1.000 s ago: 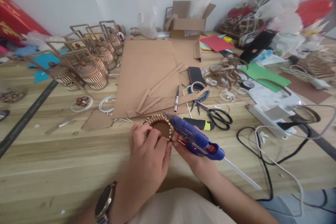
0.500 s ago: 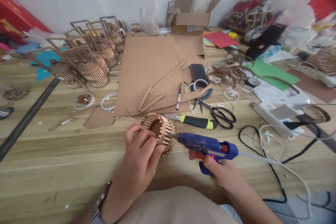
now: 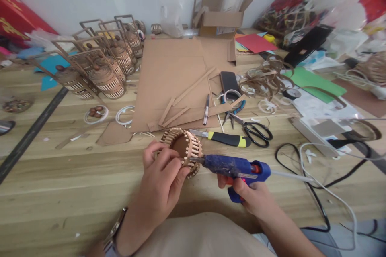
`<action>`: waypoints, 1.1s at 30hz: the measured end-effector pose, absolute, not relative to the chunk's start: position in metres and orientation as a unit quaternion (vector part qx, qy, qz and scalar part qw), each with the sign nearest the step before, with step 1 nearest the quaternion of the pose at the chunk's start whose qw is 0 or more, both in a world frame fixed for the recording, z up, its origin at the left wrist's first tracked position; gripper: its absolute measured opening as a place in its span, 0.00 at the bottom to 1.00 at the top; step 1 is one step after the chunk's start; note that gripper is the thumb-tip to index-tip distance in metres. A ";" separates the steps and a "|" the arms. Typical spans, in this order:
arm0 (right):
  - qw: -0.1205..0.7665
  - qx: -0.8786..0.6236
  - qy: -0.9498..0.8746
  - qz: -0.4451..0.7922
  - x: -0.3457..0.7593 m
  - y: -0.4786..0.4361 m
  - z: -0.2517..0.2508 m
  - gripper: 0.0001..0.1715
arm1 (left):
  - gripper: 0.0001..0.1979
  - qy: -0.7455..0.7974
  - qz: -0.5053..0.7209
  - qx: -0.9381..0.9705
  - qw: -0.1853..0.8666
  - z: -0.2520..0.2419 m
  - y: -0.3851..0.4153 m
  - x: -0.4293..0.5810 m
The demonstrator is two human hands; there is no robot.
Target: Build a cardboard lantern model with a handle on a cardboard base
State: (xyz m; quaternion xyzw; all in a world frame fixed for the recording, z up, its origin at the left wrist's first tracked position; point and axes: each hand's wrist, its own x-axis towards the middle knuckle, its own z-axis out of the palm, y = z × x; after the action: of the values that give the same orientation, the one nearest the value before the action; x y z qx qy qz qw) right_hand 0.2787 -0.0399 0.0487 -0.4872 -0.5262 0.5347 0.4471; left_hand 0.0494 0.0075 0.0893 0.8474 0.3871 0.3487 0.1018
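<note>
My left hand is closed on the near left side of a small round basket made of short wooden sticks, tilted so its open rim and brown base show. In my right hand is a blue glue gun, fingers wrapped round its handle by the orange trigger, with a small red light lit. The gun's metal nozzle meets the basket's side, close to my left thumb. A white glue stick sticks out of the gun's rear. Just beyond the basket lies a black and yellow utility knife.
Scissors, pliers, a marker and a phone lie around a cardboard sheet. Several finished stick lanterns stand at the back left. Cords run across the right side near a power strip.
The glue gun's nozzle has shifted slightly left and down along the basket's side. The basket has turned a little in my left hand, which stays in place.
</note>
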 end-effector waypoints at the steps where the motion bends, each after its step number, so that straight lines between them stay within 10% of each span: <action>1: 0.443 -0.490 -0.525 0.537 0.279 -0.040 0.048 0.32 | 0.08 0.387 0.348 0.848 0.102 0.089 0.007 0.050; 33: 0.433 -0.518 -0.543 0.500 0.268 -0.035 0.072 0.37 | 0.08 0.388 0.350 0.847 0.097 0.090 0.004 0.049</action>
State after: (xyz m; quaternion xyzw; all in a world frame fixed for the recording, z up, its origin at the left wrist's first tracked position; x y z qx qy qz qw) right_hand 0.2675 -0.0345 0.0721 -0.5181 -0.5425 0.5002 0.4325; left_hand 0.0486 0.0039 0.0905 0.8469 0.3885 0.3499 0.0971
